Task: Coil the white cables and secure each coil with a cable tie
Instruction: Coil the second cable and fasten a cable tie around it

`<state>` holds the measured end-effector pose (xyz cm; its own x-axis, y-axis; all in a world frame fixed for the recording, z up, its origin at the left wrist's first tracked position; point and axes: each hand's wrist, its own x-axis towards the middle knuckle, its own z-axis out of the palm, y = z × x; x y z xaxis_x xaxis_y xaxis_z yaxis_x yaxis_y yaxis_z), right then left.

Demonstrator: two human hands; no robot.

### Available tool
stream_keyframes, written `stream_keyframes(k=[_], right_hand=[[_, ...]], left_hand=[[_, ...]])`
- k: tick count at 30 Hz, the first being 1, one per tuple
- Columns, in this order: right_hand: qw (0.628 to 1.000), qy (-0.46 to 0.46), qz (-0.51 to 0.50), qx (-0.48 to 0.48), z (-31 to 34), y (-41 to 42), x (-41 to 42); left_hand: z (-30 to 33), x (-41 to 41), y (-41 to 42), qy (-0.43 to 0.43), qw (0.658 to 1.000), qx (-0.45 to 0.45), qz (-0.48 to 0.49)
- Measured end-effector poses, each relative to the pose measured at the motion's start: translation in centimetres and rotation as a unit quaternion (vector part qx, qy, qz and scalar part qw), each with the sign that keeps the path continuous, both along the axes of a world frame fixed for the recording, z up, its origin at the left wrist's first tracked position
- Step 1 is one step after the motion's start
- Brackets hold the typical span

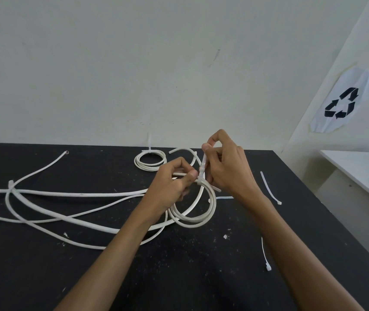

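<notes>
A white cable coil (198, 217) hangs in the air above the black table (44, 277). My left hand (170, 185) pinches the top of the coil where a white cable tie (202, 168) wraps it. My right hand (226, 167) pinches the tie's tail, which stands upward from the coil. A tied coil (150, 161) lies at the back of the table with its tie tail sticking up. Loose white cables (66, 195) sprawl across the left half of the table.
Spare cable ties lie on the right: one tie (270, 188) near the far edge, another tie (265, 254) closer to me. A white side table (354, 167) stands at the right. A recycling sign (341, 104) hangs on the right wall.
</notes>
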<state>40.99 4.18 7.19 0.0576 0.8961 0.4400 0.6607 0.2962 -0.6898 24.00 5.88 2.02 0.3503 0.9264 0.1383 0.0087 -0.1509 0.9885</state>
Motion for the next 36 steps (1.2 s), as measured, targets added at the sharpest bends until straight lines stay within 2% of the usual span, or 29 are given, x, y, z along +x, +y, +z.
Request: stream_keyframes(k=[5, 12, 17, 24, 36], right_hand=[[0.995, 0.1, 0.01, -0.02, 0.3, -0.1, 0.1], [0.994, 0.112, -0.01, -0.016, 0.5, 0.9, 0.7], [0.985, 0.152, 0.022, -0.081, 1.6, 1.8, 1.7], [0.987, 0.136, 0.013, -0.082, 2.6, 3.2, 1.4], [0.99, 0.118, -0.06, -0.044, 0.0, 3.8, 1.6]], left_hand=[[0.3, 0.2, -0.2, -0.028, 0.999, -0.016, 0.008], [0.4, 0.5, -0.2, -0.069, 0.994, -0.088, -0.011], [0.3, 0.2, 0.2, -0.081, 0.988, -0.133, -0.024], [0.3, -0.2, 0.1, -0.061, 0.987, -0.148, 0.003], [-0.2, 1.2, -0.2, -0.033, 0.983, -0.172, 0.053]])
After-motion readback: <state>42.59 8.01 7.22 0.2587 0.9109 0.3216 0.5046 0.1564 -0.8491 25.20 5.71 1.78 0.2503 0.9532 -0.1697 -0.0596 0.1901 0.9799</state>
